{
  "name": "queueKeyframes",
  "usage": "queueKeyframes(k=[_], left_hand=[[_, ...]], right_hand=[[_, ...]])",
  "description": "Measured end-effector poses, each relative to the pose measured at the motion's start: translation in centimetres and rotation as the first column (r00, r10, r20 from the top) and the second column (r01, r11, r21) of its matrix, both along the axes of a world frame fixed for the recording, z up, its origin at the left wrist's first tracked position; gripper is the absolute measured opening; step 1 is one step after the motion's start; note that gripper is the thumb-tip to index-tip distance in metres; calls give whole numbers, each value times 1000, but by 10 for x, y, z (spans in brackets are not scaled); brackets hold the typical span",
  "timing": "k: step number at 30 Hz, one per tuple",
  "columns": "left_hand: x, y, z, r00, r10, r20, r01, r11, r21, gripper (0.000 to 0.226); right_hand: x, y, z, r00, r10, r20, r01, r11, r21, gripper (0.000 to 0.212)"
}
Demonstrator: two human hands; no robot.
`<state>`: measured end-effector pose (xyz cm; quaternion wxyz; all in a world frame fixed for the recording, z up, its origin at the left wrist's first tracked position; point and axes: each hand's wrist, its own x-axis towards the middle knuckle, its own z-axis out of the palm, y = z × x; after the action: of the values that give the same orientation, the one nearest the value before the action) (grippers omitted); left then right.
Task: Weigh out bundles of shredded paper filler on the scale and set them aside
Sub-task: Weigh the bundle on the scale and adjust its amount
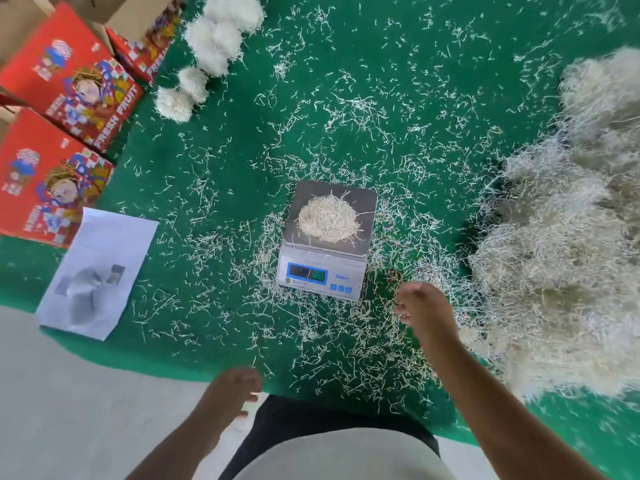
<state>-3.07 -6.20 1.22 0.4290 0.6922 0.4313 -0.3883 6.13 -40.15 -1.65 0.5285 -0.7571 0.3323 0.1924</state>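
A small digital scale [320, 275] stands on the green mat in the middle of the view. A round bundle of cream shredded paper [327, 219] lies on its steel pan. My right hand [420, 306] hovers just right of the scale's front, fingers loosely spread, holding nothing. My left hand [235, 389] hangs near the mat's front edge, fingers loosely curled and empty. A big heap of shredded paper [561, 271] fills the right side. Several weighed white bundles [204, 60] lie at the far left.
Red fruit boxes [65, 98] line the left edge. A white printed sheet [97, 271] lies on the mat's front-left corner. Loose paper shreds are scattered all over the green mat [381, 81]. Pale floor shows in front.
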Motion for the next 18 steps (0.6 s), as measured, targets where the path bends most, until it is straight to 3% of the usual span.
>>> queueKeyframes(k=[2, 6, 10, 14, 18], left_hand=[[-2, 4, -1, 997, -17, -70, 18, 1000, 10, 14], [0, 6, 4, 990, 32, -135, -24, 998, 63, 17], [12, 1, 10, 991, 28, -131, -22, 999, 46, 20], [23, -3, 14, 994, 33, -102, -29, 999, 37, 23], [29, -6, 17, 997, 23, -73, -22, 1000, 15, 23]], right_hand=[[-35, -18, -6, 997, 70, -40, -72, 996, -52, 16], [-71, -44, -13, 996, 29, -82, -36, 996, -82, 11], [-59, -56, -14, 998, -58, -39, 55, 997, -58, 18], [-29, -55, -9, 986, -166, 11, 166, 986, 2, 11], [-9, -55, -12, 991, -126, 49, 129, 990, -56, 14]])
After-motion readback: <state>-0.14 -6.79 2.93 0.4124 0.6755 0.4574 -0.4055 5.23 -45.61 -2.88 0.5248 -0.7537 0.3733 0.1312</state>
